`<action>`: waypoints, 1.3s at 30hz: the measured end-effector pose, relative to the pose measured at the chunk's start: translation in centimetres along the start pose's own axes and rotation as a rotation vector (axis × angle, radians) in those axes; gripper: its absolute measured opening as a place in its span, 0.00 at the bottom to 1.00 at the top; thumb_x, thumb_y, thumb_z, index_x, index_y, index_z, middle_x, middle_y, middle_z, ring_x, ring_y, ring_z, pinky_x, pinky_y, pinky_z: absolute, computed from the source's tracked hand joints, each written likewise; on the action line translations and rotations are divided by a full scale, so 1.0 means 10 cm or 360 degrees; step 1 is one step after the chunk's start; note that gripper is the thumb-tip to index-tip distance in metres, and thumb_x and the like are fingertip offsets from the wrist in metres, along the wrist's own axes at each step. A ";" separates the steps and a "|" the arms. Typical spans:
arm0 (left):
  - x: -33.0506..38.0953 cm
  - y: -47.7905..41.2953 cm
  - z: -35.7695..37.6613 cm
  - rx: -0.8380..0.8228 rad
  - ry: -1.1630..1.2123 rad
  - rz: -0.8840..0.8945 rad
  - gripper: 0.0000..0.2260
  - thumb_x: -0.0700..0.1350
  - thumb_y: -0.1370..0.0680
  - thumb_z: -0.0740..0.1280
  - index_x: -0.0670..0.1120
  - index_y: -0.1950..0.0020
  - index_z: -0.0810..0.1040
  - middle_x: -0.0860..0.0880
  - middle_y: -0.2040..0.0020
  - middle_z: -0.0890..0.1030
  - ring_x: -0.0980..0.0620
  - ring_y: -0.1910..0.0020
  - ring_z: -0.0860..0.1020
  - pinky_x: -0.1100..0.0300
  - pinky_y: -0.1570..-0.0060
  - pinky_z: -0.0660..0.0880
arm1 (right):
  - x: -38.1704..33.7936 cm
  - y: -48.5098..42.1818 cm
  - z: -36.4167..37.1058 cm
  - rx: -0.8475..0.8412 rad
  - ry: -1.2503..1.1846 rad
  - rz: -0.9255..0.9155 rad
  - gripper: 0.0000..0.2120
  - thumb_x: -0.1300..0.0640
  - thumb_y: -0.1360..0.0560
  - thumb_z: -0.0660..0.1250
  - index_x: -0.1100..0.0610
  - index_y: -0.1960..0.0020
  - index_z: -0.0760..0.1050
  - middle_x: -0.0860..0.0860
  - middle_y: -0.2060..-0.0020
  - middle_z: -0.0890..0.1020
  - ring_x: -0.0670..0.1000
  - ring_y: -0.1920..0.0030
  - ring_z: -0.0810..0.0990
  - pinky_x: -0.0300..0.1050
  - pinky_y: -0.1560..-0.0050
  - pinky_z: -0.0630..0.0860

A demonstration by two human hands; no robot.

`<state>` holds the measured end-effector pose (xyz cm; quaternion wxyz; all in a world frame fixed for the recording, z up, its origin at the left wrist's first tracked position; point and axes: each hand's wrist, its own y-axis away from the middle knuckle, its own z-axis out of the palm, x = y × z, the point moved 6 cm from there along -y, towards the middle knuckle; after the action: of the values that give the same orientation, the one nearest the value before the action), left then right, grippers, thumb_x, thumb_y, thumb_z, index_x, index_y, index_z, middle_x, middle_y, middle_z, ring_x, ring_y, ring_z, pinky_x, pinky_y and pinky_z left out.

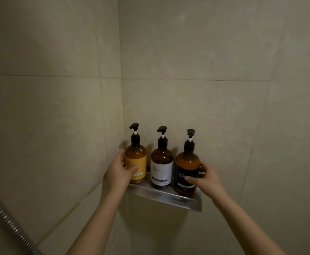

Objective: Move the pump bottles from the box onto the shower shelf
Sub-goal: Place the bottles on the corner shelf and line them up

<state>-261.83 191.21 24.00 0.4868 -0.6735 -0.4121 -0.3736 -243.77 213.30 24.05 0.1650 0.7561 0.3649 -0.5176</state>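
Observation:
Three amber pump bottles stand upright in a row on the metal shower shelf in the tiled corner. My left hand wraps around the yellow-label bottle at the left end. The white-label bottle stands untouched in the middle. My right hand grips the black-label bottle at the right end, thumb across its label. All three pump heads are black. The box is out of view.
Beige tiled walls meet in a corner just behind the shelf. A ribbed metal shower hose runs diagonally at the lower left.

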 end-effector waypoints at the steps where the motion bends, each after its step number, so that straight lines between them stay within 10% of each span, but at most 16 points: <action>1: 0.00 0.01 0.00 -0.0010 -0.0008 0.0003 0.36 0.36 0.35 0.76 0.43 0.30 0.67 0.42 0.35 0.76 0.46 0.40 0.77 0.54 0.43 0.74 | 0.01 0.00 0.01 0.0013 0.0003 -0.0004 0.32 0.60 0.34 0.76 0.55 0.33 0.68 0.54 0.37 0.76 0.55 0.37 0.75 0.50 0.41 0.73; 22: -0.16 -0.13 0.07 -0.0219 0.0045 -0.0034 0.39 0.32 0.37 0.77 0.42 0.30 0.65 0.39 0.36 0.76 0.42 0.41 0.77 0.50 0.42 0.75 | 0.00 -0.06 0.02 -0.0063 0.0075 -0.0157 0.29 0.57 0.33 0.75 0.53 0.34 0.70 0.51 0.39 0.78 0.50 0.41 0.75 0.46 0.42 0.73; 29: -0.09 -0.11 0.07 -0.0255 -0.0055 0.0078 0.36 0.40 0.37 0.78 0.48 0.32 0.70 0.49 0.43 0.79 0.57 0.54 0.76 0.61 0.57 0.73 | -0.01 -0.09 0.04 -0.0163 0.0053 -0.0192 0.28 0.58 0.31 0.74 0.52 0.33 0.70 0.48 0.39 0.78 0.50 0.38 0.75 0.48 0.38 0.73; 39: -0.15 -0.14 0.03 -0.0275 -0.0109 0.0050 0.36 0.42 0.37 0.78 0.49 0.31 0.70 0.45 0.41 0.81 0.48 0.47 0.79 0.46 0.45 0.77 | 0.03 -0.11 0.05 -0.0097 0.0053 -0.0168 0.29 0.56 0.32 0.75 0.51 0.33 0.69 0.49 0.38 0.77 0.51 0.37 0.74 0.47 0.40 0.73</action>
<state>-263.69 191.44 23.07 0.4183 -0.7318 -0.3840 -0.3768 -244.82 213.83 23.69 0.1543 0.7391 0.4225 -0.5015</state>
